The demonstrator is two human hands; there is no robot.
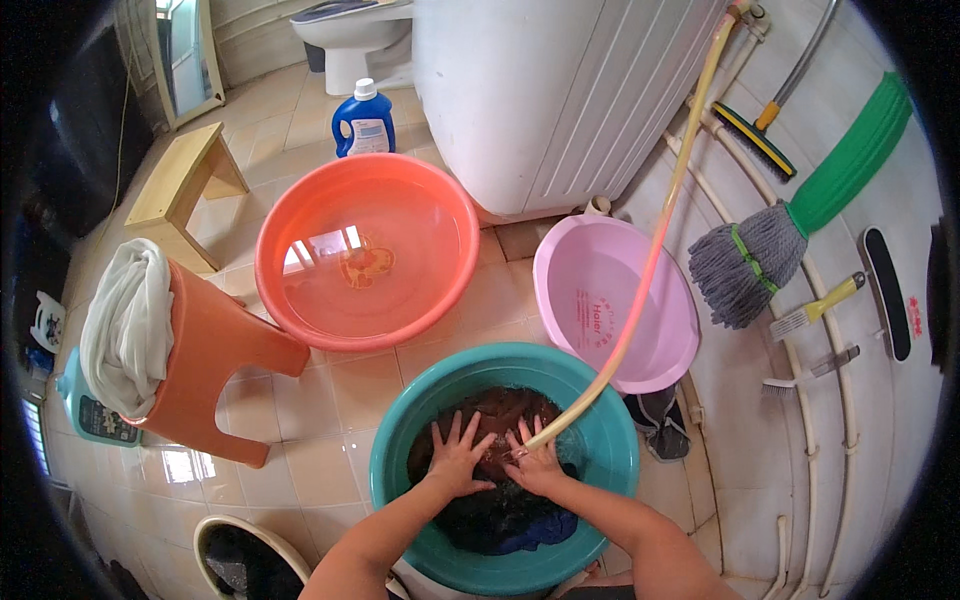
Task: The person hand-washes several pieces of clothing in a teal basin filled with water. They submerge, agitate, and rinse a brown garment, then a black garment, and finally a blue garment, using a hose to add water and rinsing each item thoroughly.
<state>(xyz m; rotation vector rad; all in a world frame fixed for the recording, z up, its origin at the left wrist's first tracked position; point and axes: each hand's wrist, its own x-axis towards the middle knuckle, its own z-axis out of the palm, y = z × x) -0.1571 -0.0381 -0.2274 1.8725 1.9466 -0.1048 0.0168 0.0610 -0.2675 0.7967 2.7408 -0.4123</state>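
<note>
Dark wet clothes point(500, 515), brown, black and blue in parts, lie in water in a teal basin point(388, 455) in front of me. My left hand point(462, 458) rests on the clothes, open, its fingers spread apart. Beside it, my right hand point(534, 464) also lies over the clothes with its fingers stretched out. A pale yellow and pink hose point(640, 300) comes down from the upper right. Its end passes across the right hand's fingers, and water appears to run out there. The hand does not look wrapped round the hose.
An orange basin point(462, 290) of water and a pink basin point(680, 345) stand beyond. White cloth point(125, 320) lies on an orange stool point(225, 350) at left. A wooden stool point(180, 185), blue detergent bottle point(366, 125), washing machine point(540, 90) and hanging grey mop point(745, 260) surround them.
</note>
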